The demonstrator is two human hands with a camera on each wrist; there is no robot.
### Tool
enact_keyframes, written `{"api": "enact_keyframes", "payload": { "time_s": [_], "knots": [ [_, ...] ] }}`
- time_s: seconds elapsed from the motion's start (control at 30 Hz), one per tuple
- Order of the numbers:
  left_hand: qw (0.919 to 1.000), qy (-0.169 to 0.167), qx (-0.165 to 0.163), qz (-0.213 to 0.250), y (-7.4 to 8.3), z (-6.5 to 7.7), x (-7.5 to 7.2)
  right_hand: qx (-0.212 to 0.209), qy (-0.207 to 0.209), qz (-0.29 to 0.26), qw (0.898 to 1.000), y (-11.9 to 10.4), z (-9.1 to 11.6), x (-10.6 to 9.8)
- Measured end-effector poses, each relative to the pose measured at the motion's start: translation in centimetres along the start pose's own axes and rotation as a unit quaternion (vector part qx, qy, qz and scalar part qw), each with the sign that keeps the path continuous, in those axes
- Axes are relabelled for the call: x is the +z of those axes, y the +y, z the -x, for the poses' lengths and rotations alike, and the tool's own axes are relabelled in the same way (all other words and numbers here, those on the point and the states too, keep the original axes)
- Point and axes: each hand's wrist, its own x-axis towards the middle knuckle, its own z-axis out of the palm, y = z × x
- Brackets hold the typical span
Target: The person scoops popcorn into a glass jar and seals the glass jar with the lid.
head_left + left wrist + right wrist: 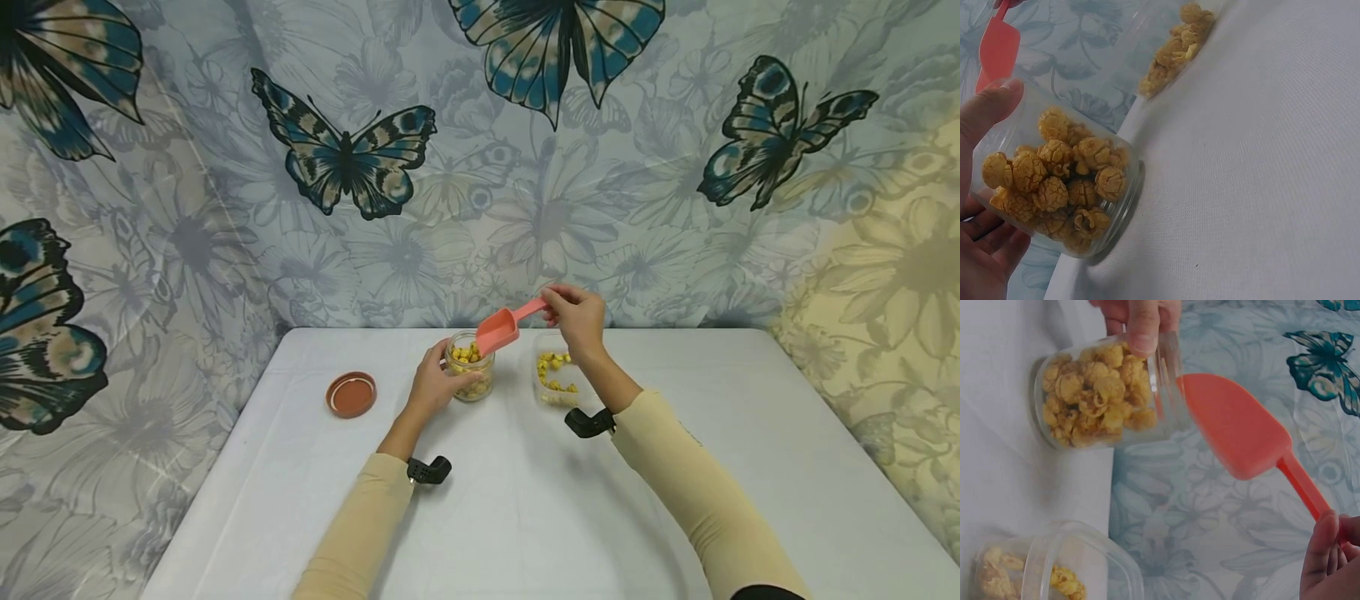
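My left hand grips a clear glass jar that stands on the table, thumb on one side and fingers round the other. Caramel popcorn fills much of the jar. With my right hand I pinch the handle of a coral-pink scoop. The scoop slants down to the left, its lip right at the jar's mouth, and no popcorn shows in its bowl in the head view. Just right of the jar sits a clear plastic container with more popcorn, partly hidden behind my right wrist in the head view.
A round reddish-brown lid lies on the white-covered table, left of the jar. Behind the table's far edge hangs a butterfly-print cloth. Each wrist wears a black camera band.
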Motion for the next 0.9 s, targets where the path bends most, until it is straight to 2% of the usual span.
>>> {"api": "enact_keyframes", "payload": {
  "time_s": [0.27,0.43,0.9],
  "knots": [
    [1.0000,0.002,0.004,0.003,0.0,0.0,0.0,0.027,0.007,-0.025,0.999,-0.1,0.2,-0.7],
    [0.9999,0.003,0.009,0.004,0.0,0.0,0.0,0.028,0.013,-0.045,0.998,-0.4,0.7,-1.2],
    [0.9998,0.008,0.019,-0.003,-0.1,0.0,0.1,0.069,0.076,-0.099,0.990,0.4,0.8,-3.6]
  ]
}}
